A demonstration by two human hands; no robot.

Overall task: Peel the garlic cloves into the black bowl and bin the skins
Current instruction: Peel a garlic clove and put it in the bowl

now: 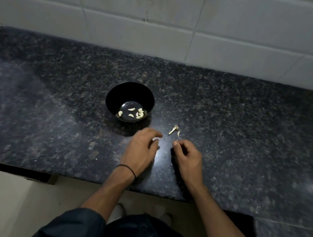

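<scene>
Near counter (56,107) edge, L hand (141,147) & R hand (188,156) curl fingers; can't tell if gripping anything, too blurred. Black bowl (115,94) holds peeled cloves (133,113).

Likely home kitchen: granite counter (58,92), tiled wall (123,18) behind.

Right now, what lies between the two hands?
Only bare dark counter between left hand and right hand, in the head view; garlic scraps lie farther back.

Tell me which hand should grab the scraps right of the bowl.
Right, probably. The scraps lie straight ahead of the right hand; the left hand, blurred, sits in front of the bowl.
</scene>
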